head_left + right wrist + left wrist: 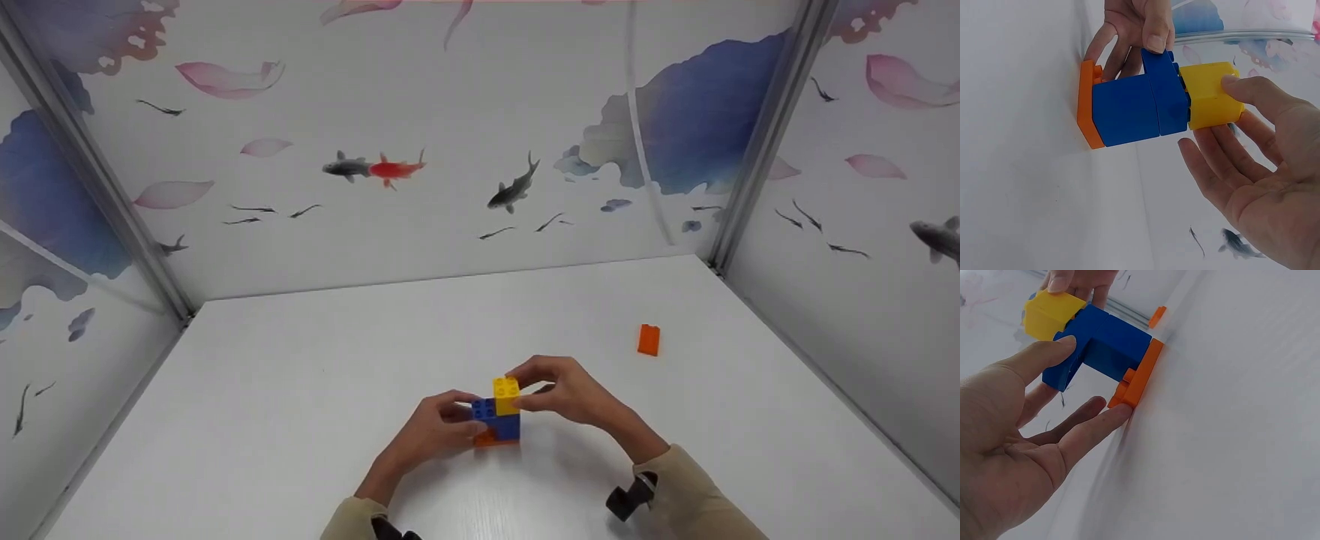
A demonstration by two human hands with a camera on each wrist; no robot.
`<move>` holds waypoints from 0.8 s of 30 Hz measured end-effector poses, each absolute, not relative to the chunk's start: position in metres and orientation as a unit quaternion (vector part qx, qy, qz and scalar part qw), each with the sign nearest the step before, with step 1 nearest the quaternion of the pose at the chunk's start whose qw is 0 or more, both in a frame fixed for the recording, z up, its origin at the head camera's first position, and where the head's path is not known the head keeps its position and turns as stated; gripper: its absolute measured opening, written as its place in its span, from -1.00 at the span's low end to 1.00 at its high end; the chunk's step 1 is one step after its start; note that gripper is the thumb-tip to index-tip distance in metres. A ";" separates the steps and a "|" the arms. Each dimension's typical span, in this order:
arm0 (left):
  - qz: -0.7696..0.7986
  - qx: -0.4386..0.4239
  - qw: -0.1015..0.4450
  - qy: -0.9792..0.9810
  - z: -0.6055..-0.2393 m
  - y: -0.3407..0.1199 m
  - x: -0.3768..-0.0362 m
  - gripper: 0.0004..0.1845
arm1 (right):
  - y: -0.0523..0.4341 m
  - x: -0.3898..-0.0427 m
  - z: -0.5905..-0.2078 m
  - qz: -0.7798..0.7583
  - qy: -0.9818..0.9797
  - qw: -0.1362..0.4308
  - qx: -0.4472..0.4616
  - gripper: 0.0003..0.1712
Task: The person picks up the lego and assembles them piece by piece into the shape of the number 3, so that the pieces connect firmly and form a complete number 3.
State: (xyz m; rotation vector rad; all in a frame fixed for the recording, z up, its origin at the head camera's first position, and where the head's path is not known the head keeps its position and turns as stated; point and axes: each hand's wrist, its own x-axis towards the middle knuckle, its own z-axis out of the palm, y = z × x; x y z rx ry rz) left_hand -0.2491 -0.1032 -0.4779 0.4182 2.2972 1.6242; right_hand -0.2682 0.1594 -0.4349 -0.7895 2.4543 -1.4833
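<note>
You are seating the yellow brick on the blue bricks of a small stack standing on the table over an orange plate. Your right hand is pinching the yellow brick; your left hand is steadying the blue, fingers curled. Next likely calls for firm downward pressure, studs aligned.

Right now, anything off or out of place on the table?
Only one thing: a lone orange brick lies apart on the table, far right of the brick stack that the left hand and right hand hold. Nothing looks spilled or damaged.
</note>
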 end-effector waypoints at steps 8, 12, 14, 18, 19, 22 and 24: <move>0.568 0.144 0.145 0.797 -0.480 -0.103 -0.250 -0.50 | 0.159 -0.272 -0.438 -0.494 0.826 0.086 -0.260 -0.61; 0.572 0.143 0.145 0.794 -0.481 -0.103 -0.251 -0.50 | 0.159 -0.272 -0.438 -0.498 0.824 0.087 -0.255 -0.62; 0.572 0.141 0.145 0.795 -0.481 -0.103 -0.251 -0.50 | 0.159 -0.271 -0.438 -0.501 0.823 0.089 -0.252 -0.63; 0.563 0.139 0.145 0.801 -0.481 -0.102 -0.251 -0.49 | 0.158 -0.269 -0.439 -0.504 0.823 0.091 -0.246 -0.64; 0.561 0.137 0.145 0.804 -0.481 -0.102 -0.251 -0.49 | 0.158 -0.269 -0.439 -0.505 0.822 0.090 -0.248 -0.64; 0.561 0.134 0.145 0.804 -0.481 -0.101 -0.251 -0.49 | 0.158 -0.268 -0.439 -0.505 0.821 0.086 -0.254 -0.65; 0.561 0.131 0.144 0.805 -0.481 -0.101 -0.252 -0.49 | 0.158 -0.269 -0.439 -0.502 0.821 0.082 -0.259 -0.66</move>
